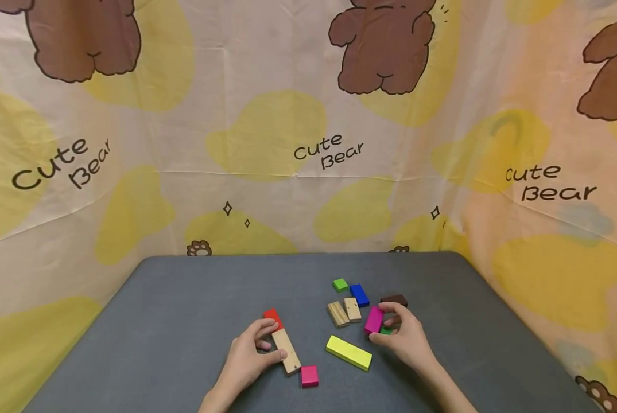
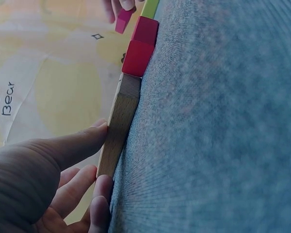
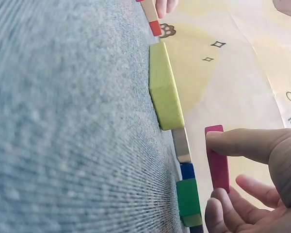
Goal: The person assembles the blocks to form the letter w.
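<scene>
The magenta rectangular wooden block [image 1: 373,319] is lifted on edge off the grey table [image 1: 184,310], pinched between thumb and fingers of my right hand [image 1: 398,338] beside the scattered pile, so it is free to be moved. My left hand [image 1: 248,355] pinches the long plain wooden block [image 1: 286,351] by its sides, flat on the table and touching the red cube [image 1: 272,317], I judge to steady it.

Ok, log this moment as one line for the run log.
left hand: grips long wooden block on table | right hand: pinches magenta block, lifted | yellow block: between hands
</scene>
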Motion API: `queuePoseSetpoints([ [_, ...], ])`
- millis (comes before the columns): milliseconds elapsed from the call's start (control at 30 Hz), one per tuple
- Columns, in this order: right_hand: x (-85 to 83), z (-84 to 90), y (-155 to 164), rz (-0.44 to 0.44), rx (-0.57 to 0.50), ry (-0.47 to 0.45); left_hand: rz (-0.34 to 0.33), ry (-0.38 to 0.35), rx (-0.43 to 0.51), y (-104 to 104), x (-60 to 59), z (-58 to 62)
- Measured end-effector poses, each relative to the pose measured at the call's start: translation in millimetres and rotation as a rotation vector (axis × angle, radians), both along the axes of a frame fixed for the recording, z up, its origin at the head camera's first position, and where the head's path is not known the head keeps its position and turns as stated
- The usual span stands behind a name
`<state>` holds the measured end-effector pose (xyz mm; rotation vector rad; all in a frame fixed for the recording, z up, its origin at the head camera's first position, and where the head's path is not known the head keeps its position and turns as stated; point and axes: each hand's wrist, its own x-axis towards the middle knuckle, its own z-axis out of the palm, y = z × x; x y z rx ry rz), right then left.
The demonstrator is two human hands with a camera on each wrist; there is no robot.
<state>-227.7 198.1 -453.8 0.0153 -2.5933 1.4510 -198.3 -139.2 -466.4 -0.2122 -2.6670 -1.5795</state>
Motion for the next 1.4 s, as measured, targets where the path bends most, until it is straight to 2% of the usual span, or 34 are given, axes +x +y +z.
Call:
queuePoseSetpoints([
  [1000,11.7,2.9,-23.7,0.182,-0.017,-0.017,-0.005,0.007,0.010,-0.8,-1.8,-4.3],
  [1400,17.5,4.9,-36.9,0.314,-0.073,-0.050,-0.006,0.010,0.005,-1.4,-2.0,-2.9],
])
